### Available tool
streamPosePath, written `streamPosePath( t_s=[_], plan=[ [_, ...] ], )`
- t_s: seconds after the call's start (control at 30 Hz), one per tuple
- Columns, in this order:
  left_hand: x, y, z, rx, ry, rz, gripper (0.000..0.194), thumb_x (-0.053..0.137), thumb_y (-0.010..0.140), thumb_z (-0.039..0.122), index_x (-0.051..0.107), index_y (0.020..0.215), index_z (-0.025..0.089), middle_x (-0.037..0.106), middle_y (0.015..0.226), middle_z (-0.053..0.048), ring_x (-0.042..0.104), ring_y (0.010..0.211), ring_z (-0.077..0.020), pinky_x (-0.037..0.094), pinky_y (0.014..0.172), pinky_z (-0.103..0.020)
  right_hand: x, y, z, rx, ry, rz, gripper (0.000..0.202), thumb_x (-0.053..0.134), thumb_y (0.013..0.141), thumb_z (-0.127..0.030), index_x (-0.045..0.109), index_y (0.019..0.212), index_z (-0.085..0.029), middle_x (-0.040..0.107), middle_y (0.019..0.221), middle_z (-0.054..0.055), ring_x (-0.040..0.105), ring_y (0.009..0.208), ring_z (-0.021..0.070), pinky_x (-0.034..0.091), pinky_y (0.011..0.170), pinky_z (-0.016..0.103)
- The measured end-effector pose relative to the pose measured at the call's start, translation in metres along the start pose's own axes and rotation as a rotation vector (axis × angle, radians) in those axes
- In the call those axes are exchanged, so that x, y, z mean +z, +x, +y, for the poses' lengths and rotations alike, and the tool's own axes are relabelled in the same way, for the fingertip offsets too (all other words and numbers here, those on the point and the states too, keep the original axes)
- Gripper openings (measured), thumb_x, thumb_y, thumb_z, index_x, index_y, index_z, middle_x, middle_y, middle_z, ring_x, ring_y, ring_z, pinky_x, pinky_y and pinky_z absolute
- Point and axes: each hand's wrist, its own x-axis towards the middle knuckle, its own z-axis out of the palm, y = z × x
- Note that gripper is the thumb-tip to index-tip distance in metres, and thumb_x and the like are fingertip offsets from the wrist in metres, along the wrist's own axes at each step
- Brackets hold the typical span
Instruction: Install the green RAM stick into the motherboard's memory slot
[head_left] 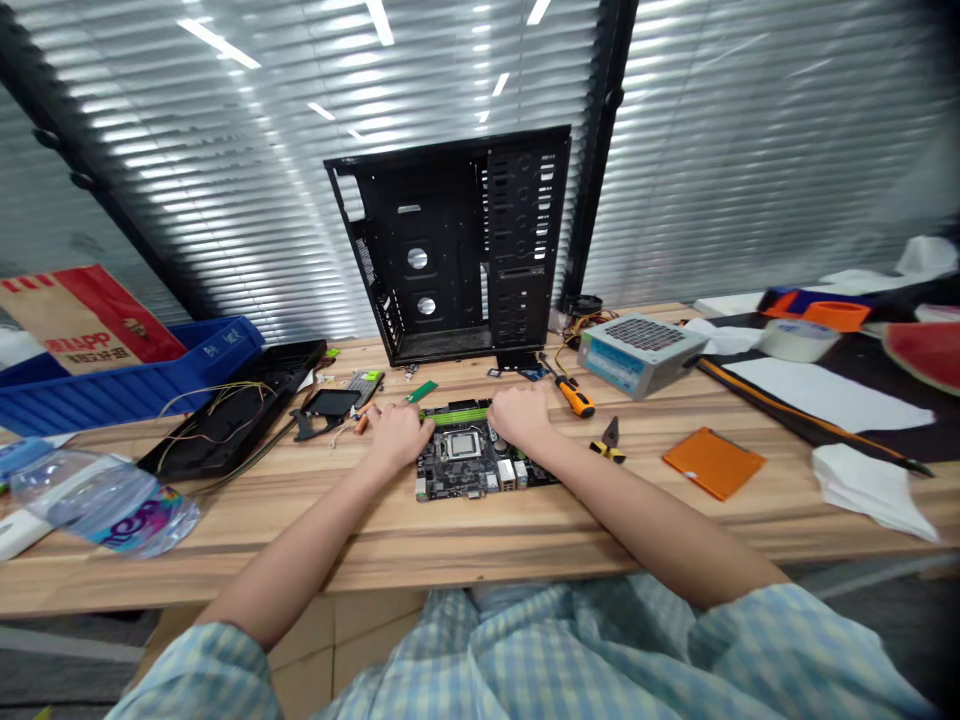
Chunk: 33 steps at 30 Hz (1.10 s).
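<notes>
A black motherboard [450,475] with a CPU in its socket [460,445] lies flat on the wooden table. Green memory slots [461,415] run along its far side. My left hand [400,436] is at the board's far left corner, its fingers curled against the edge; what they hold is too small to make out. Over the far right part of the board, my right hand [519,415] is closed, with its fingertips hidden behind the hand. A green memory stick [421,392] lies just beyond my left hand.
Behind the board stands an open black computer case [442,345]. To the right are a screwdriver [576,396], pliers [610,440], a power supply [641,352] and an orange box [712,462]. A bottle [112,505], black panel [232,420] and blue bin [150,385] sit left.
</notes>
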Motion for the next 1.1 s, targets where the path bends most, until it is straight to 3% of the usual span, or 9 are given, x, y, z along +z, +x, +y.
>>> streamPosePath(
  t_s=[0.43, 0.63, 0.8, 0.97, 1.1],
  plan=[
    [-0.001, 0.000, -0.002, 0.010, -0.003, 0.003, 0.034, 0.040, 0.086, 0.038, 0.065, 0.089, 0.016, 0.069, 0.102, -0.016, 0.059, 0.099, -0.0336, 0.028, 0.089, -0.048, 0.001, 0.001, 0.001, -0.051, -0.014, -0.005, 0.031, 0.040, 0.084, -0.012, 0.067, 0.098, -0.006, 0.071, 0.092, 0.022, 0.067, 0.086, 0.0262, 0.029, 0.087, 0.041],
    [-0.004, -0.001, -0.002, 0.002, -0.025, 0.012, 0.045, 0.030, 0.093, 0.038, 0.067, 0.082, 0.016, 0.070, 0.100, -0.016, 0.060, 0.094, -0.0319, 0.028, 0.090, -0.049, -0.010, -0.002, 0.008, 0.005, 0.008, 0.026, 0.041, 0.036, 0.093, -0.035, 0.067, 0.096, -0.008, 0.070, 0.093, 0.021, 0.066, 0.088, 0.0275, 0.033, 0.088, 0.042],
    [-0.004, -0.001, -0.003, -0.063, -0.013, 0.017, 0.053, 0.025, 0.095, 0.040, 0.068, 0.078, 0.015, 0.070, 0.096, -0.016, 0.060, 0.092, -0.0326, 0.027, 0.091, -0.052, -0.016, -0.001, 0.025, 0.167, 0.007, 0.097, 0.052, 0.038, 0.092, -0.052, 0.061, 0.106, -0.008, 0.067, 0.102, 0.022, 0.064, 0.096, 0.0314, 0.039, 0.087, 0.043],
    [-0.002, 0.001, -0.004, -0.090, -0.005, 0.014, 0.052, 0.025, 0.095, 0.042, 0.069, 0.086, 0.015, 0.070, 0.095, -0.016, 0.061, 0.092, -0.0329, 0.030, 0.089, -0.052, -0.015, -0.001, 0.032, 0.277, 0.047, -0.009, 0.071, 0.035, 0.086, -0.070, 0.055, 0.113, -0.008, 0.064, 0.103, 0.024, 0.063, 0.098, 0.0333, 0.045, 0.080, 0.041],
    [-0.003, 0.000, -0.003, -0.086, -0.021, 0.015, 0.051, 0.025, 0.095, 0.040, 0.068, 0.085, 0.015, 0.071, 0.097, -0.016, 0.062, 0.093, -0.0319, 0.028, 0.093, -0.052, -0.012, -0.002, 0.026, 0.286, 0.044, -0.050, 0.075, 0.034, 0.084, -0.073, 0.053, 0.117, -0.009, 0.064, 0.102, 0.024, 0.064, 0.095, 0.0345, 0.047, 0.076, 0.043]
  ],
)
